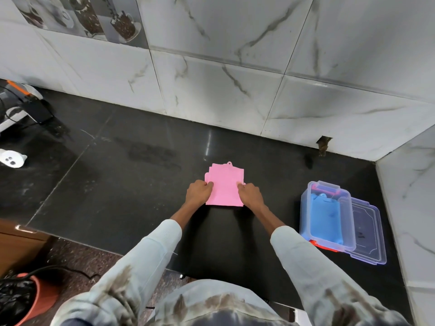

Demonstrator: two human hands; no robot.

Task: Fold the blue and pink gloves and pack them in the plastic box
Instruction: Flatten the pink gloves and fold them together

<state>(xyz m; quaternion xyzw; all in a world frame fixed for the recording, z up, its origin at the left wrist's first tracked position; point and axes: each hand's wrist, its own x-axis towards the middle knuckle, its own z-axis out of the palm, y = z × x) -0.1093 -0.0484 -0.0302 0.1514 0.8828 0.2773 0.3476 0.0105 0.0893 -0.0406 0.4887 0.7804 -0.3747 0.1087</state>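
Blue glove [326,217] already lies folded inside the plastic box [305,208], which sits at the right of the black counter [106,184]; its lid [369,234] rests alongside (off, not clipped). Pink glove [224,187] lies mid-counter, partly folded. Left hand [197,192] pinches its left edge, right hand [250,195] its right edge, hands apart. Left, by my reckoning: finish the fold and pack it.
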